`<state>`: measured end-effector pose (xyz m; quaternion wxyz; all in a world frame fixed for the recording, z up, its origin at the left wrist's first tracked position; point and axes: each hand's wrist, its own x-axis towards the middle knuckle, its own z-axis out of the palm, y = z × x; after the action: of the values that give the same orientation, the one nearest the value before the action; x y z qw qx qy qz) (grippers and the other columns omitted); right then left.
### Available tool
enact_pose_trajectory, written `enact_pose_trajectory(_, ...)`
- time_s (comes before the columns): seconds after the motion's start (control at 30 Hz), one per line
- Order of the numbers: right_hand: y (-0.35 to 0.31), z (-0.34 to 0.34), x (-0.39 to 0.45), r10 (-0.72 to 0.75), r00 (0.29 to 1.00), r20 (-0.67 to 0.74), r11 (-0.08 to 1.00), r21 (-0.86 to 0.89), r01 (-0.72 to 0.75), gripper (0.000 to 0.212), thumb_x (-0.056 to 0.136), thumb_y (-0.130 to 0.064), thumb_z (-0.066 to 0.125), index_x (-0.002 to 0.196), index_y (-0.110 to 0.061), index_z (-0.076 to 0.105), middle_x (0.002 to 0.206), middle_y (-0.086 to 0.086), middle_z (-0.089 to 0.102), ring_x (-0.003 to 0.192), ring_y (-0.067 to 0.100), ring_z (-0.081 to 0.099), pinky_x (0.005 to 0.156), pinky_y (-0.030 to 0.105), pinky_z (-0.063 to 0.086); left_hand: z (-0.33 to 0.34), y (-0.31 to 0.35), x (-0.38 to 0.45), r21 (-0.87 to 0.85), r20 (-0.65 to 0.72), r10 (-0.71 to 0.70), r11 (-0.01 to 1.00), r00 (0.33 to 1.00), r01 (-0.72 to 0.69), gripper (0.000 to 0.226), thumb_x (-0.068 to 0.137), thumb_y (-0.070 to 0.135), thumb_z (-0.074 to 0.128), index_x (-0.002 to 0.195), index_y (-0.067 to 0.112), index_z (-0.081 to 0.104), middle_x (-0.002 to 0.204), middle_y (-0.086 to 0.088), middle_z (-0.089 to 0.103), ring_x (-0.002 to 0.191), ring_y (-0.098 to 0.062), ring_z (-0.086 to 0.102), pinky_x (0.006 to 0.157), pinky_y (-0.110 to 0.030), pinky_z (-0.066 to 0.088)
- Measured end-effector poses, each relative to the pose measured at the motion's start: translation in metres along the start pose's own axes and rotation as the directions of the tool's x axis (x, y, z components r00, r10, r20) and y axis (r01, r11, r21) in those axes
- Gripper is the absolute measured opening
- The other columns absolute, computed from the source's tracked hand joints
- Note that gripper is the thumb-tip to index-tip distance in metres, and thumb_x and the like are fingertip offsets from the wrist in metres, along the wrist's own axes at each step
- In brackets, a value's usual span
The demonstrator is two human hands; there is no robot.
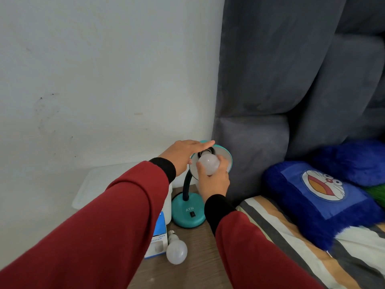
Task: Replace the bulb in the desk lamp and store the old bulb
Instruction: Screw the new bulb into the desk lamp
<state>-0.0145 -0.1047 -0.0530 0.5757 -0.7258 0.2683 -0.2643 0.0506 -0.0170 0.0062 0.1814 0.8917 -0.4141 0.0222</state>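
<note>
A pale, scuffed wall (93,69) fills the left and upper part of the view. Low against it stands a white plastic container (91,184) with its lid on, at the back of a wood-grain bedside table (200,253).

On that table, going rightward, lie 1 blue-and-white box (157,240), partly hidden behind the left sleeve, and 1 loose white bulb (176,250) on its side, its screw base pointing toward the wall and just beside the box.

Behind them stands 1 teal desk lamp (188,213) with a round base, a black switch, the letters ATN and a black gooseneck rising to a teal shade (227,158) tilted toward the camera.

The left hand (183,155) rests flat over the top of the shade, fingers stretched out, palm down, steadying it rather than gripping.

A 2nd white bulb (209,164) sits in the shade's mouth, its base at the dark socket. The right hand (214,178) is wrapped around it from below, thumb on the left side and fingers on the right. Both arms wear red sleeves with black cuffs.

To the right, a grey padded headboard (291,80) rises beside the table. Below it is a bed with striped bedding (281,236), 2 blue plush pillows, the nearer pillow (320,197) bearing a cartoon cat face, and a bit of green fabric at the edge.

So: 2 bulbs, 1 lamp, 1 box, 1 container, 2 pillows.
</note>
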Motion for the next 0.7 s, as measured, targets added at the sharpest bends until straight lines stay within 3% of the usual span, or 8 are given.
enact_pose_trajectory(0.1,-0.0004,0.0003,0.0009,0.035,0.999,-0.004,0.999,0.025,-0.035,0.062,0.087,-0.044,0.058,0.138,-0.019,0.033,0.134,0.017,0.05,0.118,0.03,0.053,0.09,0.029,0.043,0.0007,-0.0015,0.0001,-0.02,-0.006,-0.008,1.0,1.0,0.008,0.09,0.082,-0.025,0.04,0.146,0.036,0.025,0.144,-0.001,0.044,0.126,-0.018,0.047,0.105,-0.026,0.043)
enact_pose_trajectory(0.17,-0.0023,-0.002,0.0005,-0.029,1.0,-0.007,0.999,-0.021,0.028,0.07,0.085,-0.037,0.063,0.143,-0.02,0.027,0.143,0.014,0.039,0.126,0.028,0.045,0.094,0.027,0.038,0.0009,-0.0016,0.0001,-0.039,-0.007,-0.005,0.999,1.0,0.005,0.091,0.08,-0.027,0.038,0.146,0.036,0.026,0.144,-0.001,0.044,0.125,-0.018,0.047,0.103,-0.025,0.045)
enact_pose_trajectory(0.27,-0.0019,-0.0036,0.0013,-0.087,0.996,0.008,0.993,-0.078,0.088,0.06,0.088,-0.031,0.062,0.14,-0.022,0.034,0.14,0.013,0.04,0.123,0.027,0.046,0.09,0.024,0.035,0.0012,-0.0012,0.0001,-0.036,-0.01,-0.003,0.999,1.0,0.003,0.093,0.079,-0.028,0.037,0.146,0.036,0.026,0.144,-0.001,0.044,0.123,-0.019,0.048,0.102,-0.025,0.046)
enact_pose_trajectory(0.37,-0.0007,-0.003,0.0034,0.024,0.999,0.032,0.999,-0.037,-0.023,0.051,0.093,-0.044,0.049,0.135,-0.018,0.038,0.133,0.016,0.051,0.118,0.03,0.051,0.085,0.026,0.039,0.0016,-0.0016,0.0002,-0.039,-0.012,-0.004,0.999,1.0,0.003,0.093,0.079,-0.027,0.037,0.146,0.036,0.026,0.143,-0.002,0.045,0.123,-0.019,0.049,0.103,-0.028,0.046)
enact_pose_trajectory(0.43,-0.0016,-0.0029,0.0036,0.03,0.999,0.027,0.999,-0.015,-0.03,0.057,0.092,-0.046,0.048,0.14,-0.019,0.033,0.138,0.016,0.047,0.123,0.03,0.049,0.091,0.029,0.04,0.002,-0.0021,0.0003,-0.052,-0.015,-0.002,0.999,1.0,0.002,0.094,0.078,-0.028,0.037,0.146,0.037,0.027,0.142,-0.002,0.046,0.122,-0.019,0.049,0.102,-0.029,0.047)
enact_pose_trajectory(0.5,-0.0035,-0.0041,0.0016,-0.024,1.0,0.02,1.0,-0.009,0.024,0.065,0.088,-0.039,0.059,0.142,-0.021,0.029,0.142,0.014,0.04,0.126,0.03,0.045,0.094,0.028,0.038,0.0023,-0.0025,0.0008,-0.053,-0.018,-0.001,0.999,1.0,0.0,0.094,0.078,-0.028,0.037,0.146,0.037,0.027,0.141,-0.001,0.046,0.122,-0.019,0.05,0.102,-0.028,0.047)
enact_pose_trajectory(0.57,-0.0033,-0.0049,0.0008,-0.026,0.999,0.037,0.999,-0.025,0.027,0.062,0.087,-0.031,0.063,0.139,-0.022,0.032,0.138,0.014,0.041,0.121,0.029,0.047,0.086,0.024,0.035,0.0026,-0.0028,0.0009,-0.034,-0.018,-0.003,0.999,1.0,0.003,0.093,0.079,-0.027,0.039,0.146,0.037,0.026,0.143,-0.001,0.045,0.123,-0.018,0.048,0.102,-0.027,0.046)
enact_pose_trajectory(0.7,-0.0021,-0.0051,0.0032,0.084,0.996,0.021,0.996,0.037,-0.085,0.052,0.094,-0.045,0.046,0.136,-0.016,0.038,0.131,0.015,0.052,0.111,0.028,0.053,0.082,0.026,0.038,0.0021,-0.0029,0.0008,-0.039,-0.012,-0.004,0.999,1.0,0.003,0.093,0.08,-0.027,0.038,0.146,0.038,0.025,0.143,-0.001,0.044,0.125,-0.017,0.047,0.103,-0.026,0.045)
